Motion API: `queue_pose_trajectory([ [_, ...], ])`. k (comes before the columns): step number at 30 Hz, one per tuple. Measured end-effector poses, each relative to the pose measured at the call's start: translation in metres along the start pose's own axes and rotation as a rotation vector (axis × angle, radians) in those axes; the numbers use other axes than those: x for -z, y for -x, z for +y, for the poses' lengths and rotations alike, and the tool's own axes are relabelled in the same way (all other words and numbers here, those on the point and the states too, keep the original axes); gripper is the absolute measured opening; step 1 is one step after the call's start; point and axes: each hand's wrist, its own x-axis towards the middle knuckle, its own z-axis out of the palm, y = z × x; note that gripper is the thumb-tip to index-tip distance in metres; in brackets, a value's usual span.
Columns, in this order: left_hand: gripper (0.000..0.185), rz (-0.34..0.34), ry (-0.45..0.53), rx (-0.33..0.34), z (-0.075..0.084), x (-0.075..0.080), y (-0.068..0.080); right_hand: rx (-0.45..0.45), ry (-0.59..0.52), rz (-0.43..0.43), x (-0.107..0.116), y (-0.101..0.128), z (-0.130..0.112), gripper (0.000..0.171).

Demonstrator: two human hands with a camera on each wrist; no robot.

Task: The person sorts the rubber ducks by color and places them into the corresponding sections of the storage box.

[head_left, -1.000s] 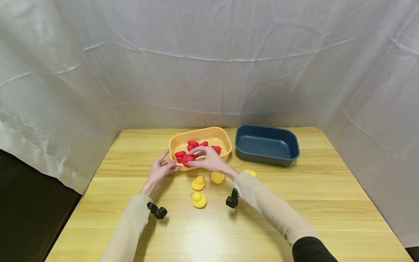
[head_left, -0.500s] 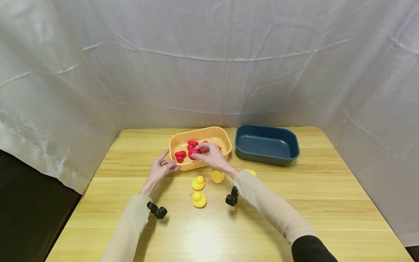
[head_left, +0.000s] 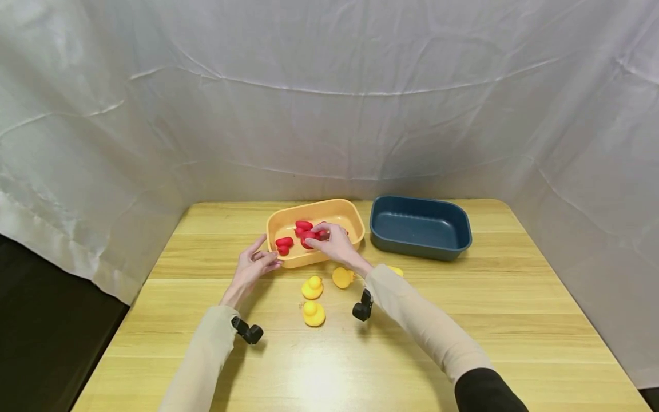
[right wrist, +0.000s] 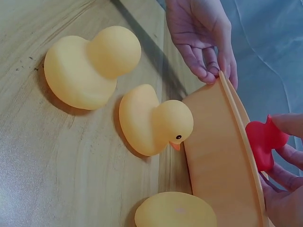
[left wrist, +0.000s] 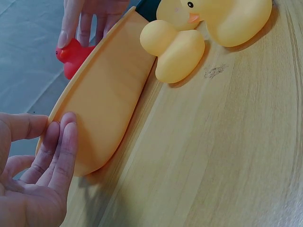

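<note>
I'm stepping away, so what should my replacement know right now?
Right hand pinches a red duck over the orange tub.
Left hand, fingers straight, rests on the tub's near left corner.
Other red ducks lie in the tub.
Blue tub holds nothing.
Four yellow ducks sit on the table before the orange tub, untouched.

left hand (head_left: pixel 253 264) fingers straight, right hand (head_left: pixel 334 243) fingers pinching
</note>
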Motion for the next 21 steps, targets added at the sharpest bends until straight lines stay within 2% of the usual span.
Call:
queue_pose_trajectory([
  [8,0.072,0.016,0.013,-0.016,0.004,-0.003,0.003,-0.016,0.035,0.006,-0.001,-0.001,-0.002,0.027],
  [13,0.071,0.021,0.026,0.001,0.006,-0.005,0.004,-0.024,-0.013,-0.005,-0.001,-0.002,-0.001,0.031],
  [19,0.081,-0.008,0.021,0.001,-0.006,0.004,-0.004,-0.016,-0.058,-0.025,0.000,-0.002,0.003,0.037],
  [21,0.080,-0.002,0.025,-0.004,-0.006,0.003,-0.004,-0.012,-0.062,-0.025,0.000,-0.002,0.002,0.037],
])
